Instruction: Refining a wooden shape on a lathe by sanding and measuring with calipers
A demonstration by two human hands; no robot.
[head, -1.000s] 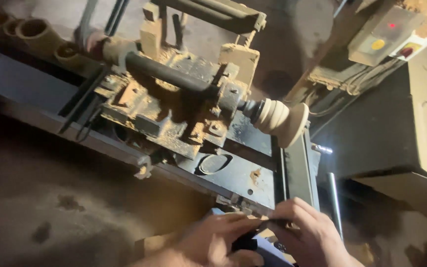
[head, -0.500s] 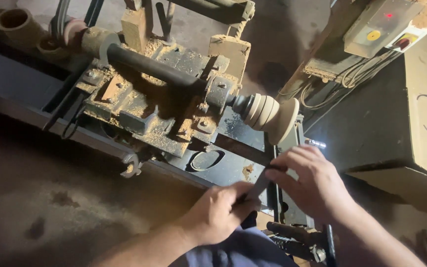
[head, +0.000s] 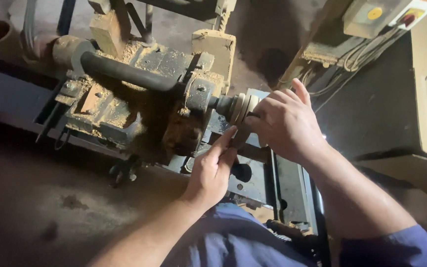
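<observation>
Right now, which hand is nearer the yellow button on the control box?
Right. The right hand wraps the pale wooden workpiece, below the yellow button; the left hand is lower and farther left.

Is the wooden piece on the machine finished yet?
Not yet. The pale wooden piece is already mounted on the dusty lathe and looks round. Right hand covers it; left hand presses a thin tool against it. It remains to be taken off.

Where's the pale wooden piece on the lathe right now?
The pale wooden piece sits right of centre in the head view, on the lathe spindle, with the right hand cupped against it and the left hand just below.
</observation>
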